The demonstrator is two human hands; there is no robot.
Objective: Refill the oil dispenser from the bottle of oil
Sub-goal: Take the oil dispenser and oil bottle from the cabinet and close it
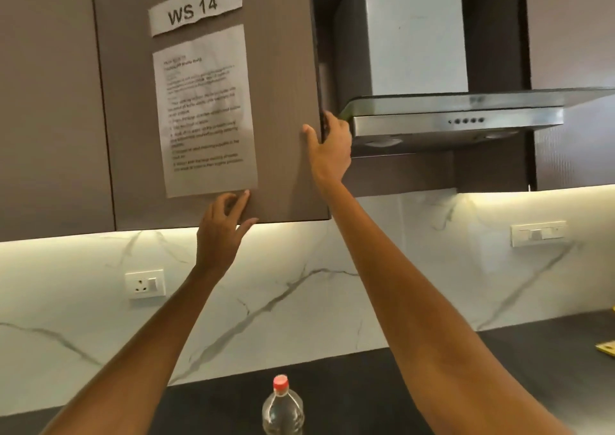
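A clear plastic oil bottle [283, 408] with a red cap stands upright on the dark counter at the bottom middle, between my two raised arms. My right hand [329, 145] grips the right edge of a brown wall cabinet door [283, 85], fingers wrapped behind it and thumb on the front. My left hand [223, 231] rests with spread fingers against the door's lower edge, holding nothing. No oil dispenser is in view.
Two paper sheets [206, 108] are taped to the door. A steel range hood [459, 118] juts out just right of the door. Below are a marble backsplash with a socket [145, 283] and a switch plate [538, 233], and a yellow object [607, 348] at the counter's right edge.
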